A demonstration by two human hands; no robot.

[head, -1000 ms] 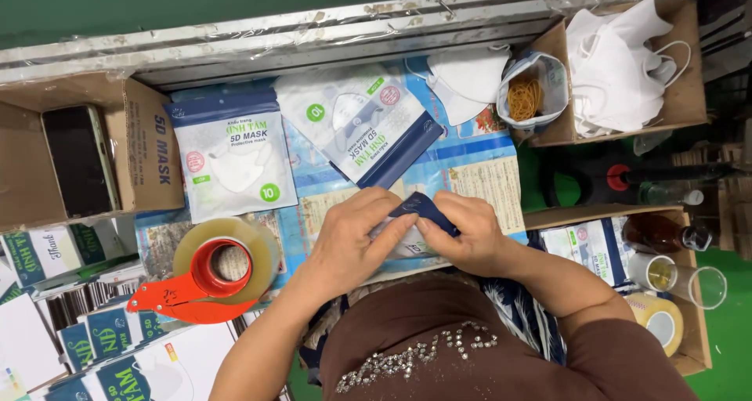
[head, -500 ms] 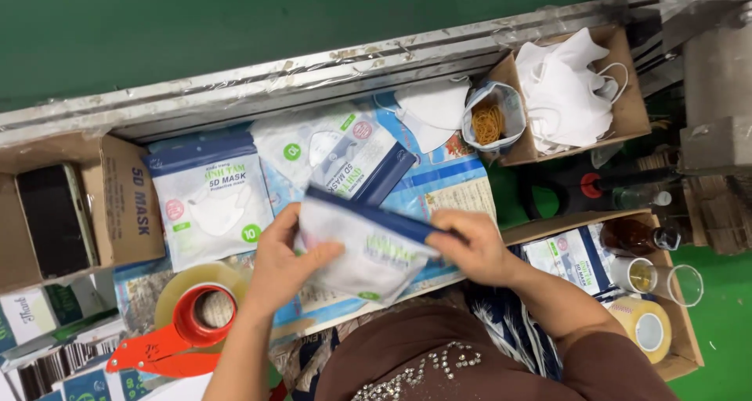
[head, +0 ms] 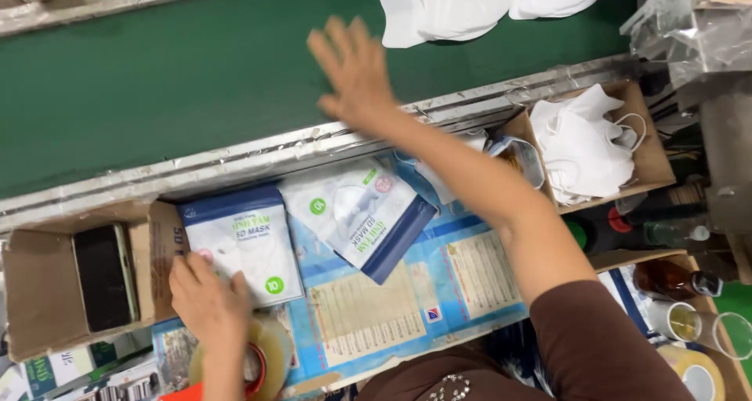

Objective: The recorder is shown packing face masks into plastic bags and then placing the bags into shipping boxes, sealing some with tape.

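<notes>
The right hand (head: pixel 356 72) is stretched out over the green conveyor belt (head: pixel 157 80) with fingers spread open and nothing held, near the loose white masks (head: pixel 446 5) lying on the belt. The left hand (head: pixel 207 303) is laid flat, open, on the lower edge of a packaged mask pouch (head: pixel 239 240), just above a tape roll (head: pixel 266 362). A second pouch (head: pixel 356 213) is seen tilted beside it.

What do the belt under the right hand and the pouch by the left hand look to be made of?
Belt: likely matte green rubber or PVC; flat, seamless, no glare. Pouch at the left hand: glossy printed plastic film; it catches sheen and creases softly. The right hand hovers over the belt.
</notes>
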